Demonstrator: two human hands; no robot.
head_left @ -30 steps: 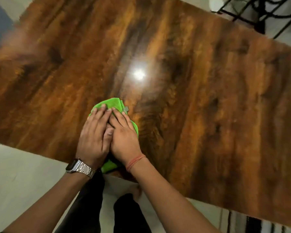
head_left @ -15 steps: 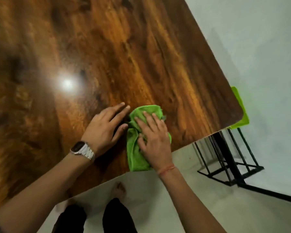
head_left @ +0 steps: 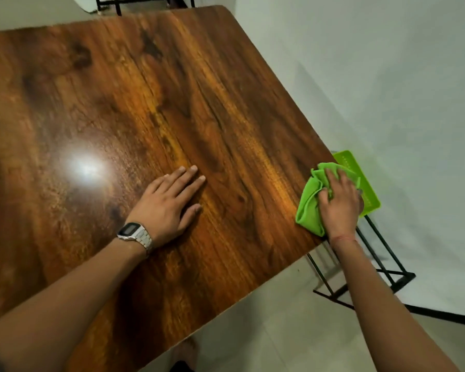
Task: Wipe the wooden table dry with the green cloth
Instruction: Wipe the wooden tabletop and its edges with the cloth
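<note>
Cloth (head_left: pixel 308 202) bunched at table (head_left: pixel 172 103) right edge, near corner. Right hand (head_left: pixel 340 202) on top, grip curled into its folds. Left hand (head_left: pixel 169 200) flat on table, fingers straight, holding nothing.

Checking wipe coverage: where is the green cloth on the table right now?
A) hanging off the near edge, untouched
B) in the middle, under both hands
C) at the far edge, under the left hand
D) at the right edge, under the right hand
D: the green cloth lies at the table's right edge under the right hand; the left hand rests flat on bare wood.
</note>
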